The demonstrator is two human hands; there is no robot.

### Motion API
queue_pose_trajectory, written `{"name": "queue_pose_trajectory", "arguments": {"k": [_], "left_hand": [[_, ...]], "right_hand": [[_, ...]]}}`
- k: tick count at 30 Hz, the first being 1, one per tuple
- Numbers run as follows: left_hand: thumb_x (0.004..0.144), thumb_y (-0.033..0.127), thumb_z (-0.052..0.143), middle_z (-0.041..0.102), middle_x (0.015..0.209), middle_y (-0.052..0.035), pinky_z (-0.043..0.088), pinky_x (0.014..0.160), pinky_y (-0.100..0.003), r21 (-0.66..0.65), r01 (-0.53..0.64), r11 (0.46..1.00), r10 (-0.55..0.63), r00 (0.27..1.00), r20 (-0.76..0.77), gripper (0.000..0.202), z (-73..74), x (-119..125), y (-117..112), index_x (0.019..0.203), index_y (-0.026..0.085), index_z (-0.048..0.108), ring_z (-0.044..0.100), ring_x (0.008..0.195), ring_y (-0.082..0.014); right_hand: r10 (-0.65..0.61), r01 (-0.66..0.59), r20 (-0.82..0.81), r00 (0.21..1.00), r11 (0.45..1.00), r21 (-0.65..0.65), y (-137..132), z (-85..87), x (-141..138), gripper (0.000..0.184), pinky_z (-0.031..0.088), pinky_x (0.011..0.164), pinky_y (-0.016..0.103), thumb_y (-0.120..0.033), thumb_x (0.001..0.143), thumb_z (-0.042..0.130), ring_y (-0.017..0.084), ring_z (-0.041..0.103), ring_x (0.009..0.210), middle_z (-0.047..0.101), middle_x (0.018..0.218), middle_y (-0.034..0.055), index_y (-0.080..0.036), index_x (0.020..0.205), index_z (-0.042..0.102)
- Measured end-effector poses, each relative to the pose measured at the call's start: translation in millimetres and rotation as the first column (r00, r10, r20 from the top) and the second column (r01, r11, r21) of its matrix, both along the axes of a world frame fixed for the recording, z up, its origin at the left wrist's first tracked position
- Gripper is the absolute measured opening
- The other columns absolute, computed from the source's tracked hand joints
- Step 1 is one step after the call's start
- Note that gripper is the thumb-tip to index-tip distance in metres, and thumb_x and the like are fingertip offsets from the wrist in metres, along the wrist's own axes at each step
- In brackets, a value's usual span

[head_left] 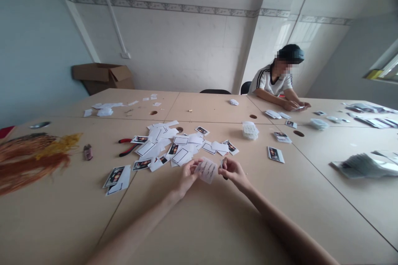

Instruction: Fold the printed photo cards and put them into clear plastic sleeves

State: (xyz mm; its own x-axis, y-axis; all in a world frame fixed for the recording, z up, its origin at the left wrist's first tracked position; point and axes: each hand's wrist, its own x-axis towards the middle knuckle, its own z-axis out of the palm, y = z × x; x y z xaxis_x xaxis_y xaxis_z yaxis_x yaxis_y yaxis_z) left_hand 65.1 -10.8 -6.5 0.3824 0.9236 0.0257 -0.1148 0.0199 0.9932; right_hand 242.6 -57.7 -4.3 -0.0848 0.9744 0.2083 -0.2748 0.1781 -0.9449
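Between thumb and fingers, my left hand [188, 176] grips a small whitish card [207, 170] with rows of short dark marks, held tilted above the table. My right hand [235, 174] is closed just to the right of that card, pinching a small dark object [224, 169] whose kind I cannot make out. Just beyond both hands lies a loose heap of white paper slips and printed photo cards [182, 156], some with black-outlined boxes. Red-handled pliers [128, 148] touch the heap's left side.
A small stack of photo cards [117, 179] lies left, near orange and yellow threads [46, 153]. Beyond the right hand stand a whitish card stack [250, 130] and single photo cards [275, 154]. Grey packets [365, 165] lie far right. A co-worker [275, 76] handles a card across the table.
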Motion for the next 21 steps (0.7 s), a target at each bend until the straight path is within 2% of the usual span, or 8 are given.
{"name": "queue_pose_trajectory", "arguments": {"k": [3, 6, 9, 15, 21], "left_hand": [[0.051, 0.011, 0.068, 0.057, 0.093, -0.006, 0.046, 0.07, -0.026, 0.027, -0.005, 1.0, 0.006, 1.0, -0.007, 0.048, 0.6, 0.7, -2.5, 0.097, 0.016, 0.053, 0.055, 0.084, -0.0178], [0.052, 0.007, 0.066, 0.051, 0.109, -0.0078, 0.046, 0.074, -0.026, 0.022, 0.034, 0.999, -0.034, 0.999, 0.007, 0.061, -1.2, 1.1, -4.7, 0.109, 0.019, 0.047, 0.053, 0.093, -0.0195], [0.056, 0.007, 0.064, 0.045, 0.119, -0.0084, 0.046, 0.077, -0.027, 0.031, 0.091, 0.995, -0.092, 0.996, 0.012, 0.059, -4.0, 1.3, -6.3, 0.111, 0.02, 0.046, 0.05, 0.1, -0.0204], [0.06, 0.011, 0.065, 0.053, 0.106, -0.0077, 0.044, 0.08, -0.028, 0.023, 0.183, 0.983, -0.183, 0.983, -0.015, 0.054, -2.3, 1.6, -8.4, 0.109, 0.018, 0.045, 0.053, 0.094, -0.0182], [0.059, 0.014, 0.067, 0.055, 0.104, -0.0073, 0.044, 0.08, -0.029, -0.012, 0.27, 0.963, -0.27, 0.963, -0.004, 0.055, -0.8, 2.4, -10.5, 0.109, 0.019, 0.046, 0.054, 0.094, -0.0182]], "right_hand": [[-0.002, -0.001, 0.055, 0.998, 0.998, 0.058, -0.4, -0.1, -2.6, 0.024, 0.028, 0.045, 0.018, -0.025, 0.065, 0.065, 0.005, 0.035, 0.049, 0.04, 0.059, -0.0057, -0.019, 0.066, 0.041], [-0.074, 0.06, 0.107, 0.992, 0.99, 0.128, 0.8, -2.8, -3.4, 0.025, 0.029, 0.048, 0.018, -0.022, 0.062, 0.066, 0.006, 0.035, 0.055, 0.038, 0.065, -0.005, -0.019, 0.07, 0.042], [-0.137, 0.098, 0.21, 0.968, 0.978, 0.185, 0.3, -4.6, -3.0, 0.024, 0.03, 0.051, 0.018, -0.021, 0.062, 0.065, 0.006, 0.035, 0.055, 0.038, 0.066, -0.0052, -0.02, 0.072, 0.043], [-0.265, 0.097, 0.49, 0.831, 0.935, 0.342, -5.5, -3.2, -4.4, 0.019, 0.035, 0.055, 0.021, -0.02, 0.065, 0.06, 0.009, 0.043, 0.059, 0.047, 0.068, -0.0027, -0.021, 0.082, 0.054], [-0.311, 0.072, 0.533, 0.787, 0.904, 0.421, -7.1, -5.7, -6.1, 0.022, 0.038, 0.058, 0.023, -0.021, 0.065, 0.06, 0.011, 0.047, 0.062, 0.052, 0.073, 0.0006, -0.024, 0.087, 0.061]]}}
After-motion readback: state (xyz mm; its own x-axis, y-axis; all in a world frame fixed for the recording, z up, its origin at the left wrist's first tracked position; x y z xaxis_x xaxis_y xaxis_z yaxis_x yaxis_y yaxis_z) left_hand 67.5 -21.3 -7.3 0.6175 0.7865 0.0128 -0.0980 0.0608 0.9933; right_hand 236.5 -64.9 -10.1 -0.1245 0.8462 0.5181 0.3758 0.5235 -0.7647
